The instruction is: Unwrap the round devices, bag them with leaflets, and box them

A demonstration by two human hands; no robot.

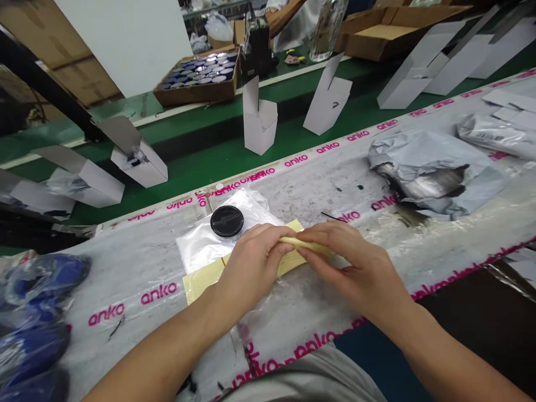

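Note:
My left hand (251, 265) and my right hand (347, 259) meet in the middle of the bench, and both pinch a sheet of yellow paper (205, 282). Its far part is rolled or folded between my fingers, and its near end lies flat on the bench. Just beyond my left hand, a round black lidded tin (226, 221) rests on a clear plastic bag (213, 237). The tin is apart from both hands, and my left hand hides part of the bag's near edge.
A plastic sheet printed "anko" (159, 294) covers the bench. Blue items in plastic (36, 312) lie at the left, and grey mailer bags (431, 173) at the right. White cartons (260, 120) stand on a green belt (201, 151) beyond, near a box of round tins (196, 78).

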